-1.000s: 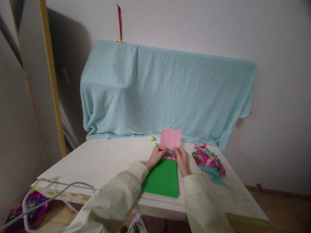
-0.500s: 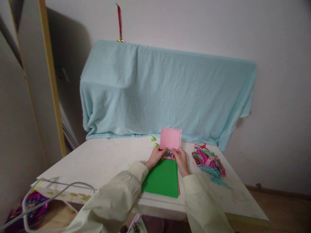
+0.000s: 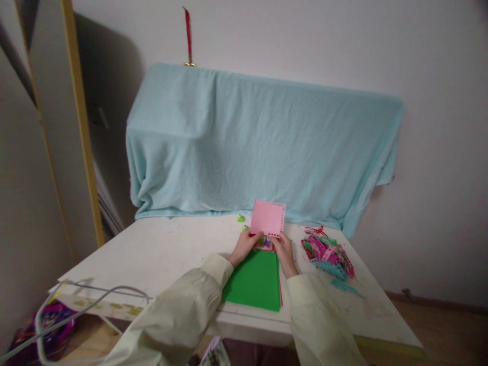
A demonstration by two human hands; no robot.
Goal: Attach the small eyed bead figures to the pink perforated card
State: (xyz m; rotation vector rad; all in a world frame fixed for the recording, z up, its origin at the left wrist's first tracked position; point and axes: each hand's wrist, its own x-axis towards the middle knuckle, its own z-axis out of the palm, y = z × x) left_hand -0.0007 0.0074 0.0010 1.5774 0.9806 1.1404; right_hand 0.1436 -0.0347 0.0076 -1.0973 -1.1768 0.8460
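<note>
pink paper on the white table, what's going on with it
A person's left hand and right hand hold the pink paper at its near edge, above the table. Small marks run along its right edge. Green paper lies closer to the person, and colourful scraps are piled to the right.

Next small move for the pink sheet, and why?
I'd probably nudge the pink sheet slightly rightward along the partly hidden purple item at its lower edge. Dark spots line the sheet's right edge and the right part of its bottom edge; the stretch nearer the left hand looks plain. The right hand also holds that edge.
</note>
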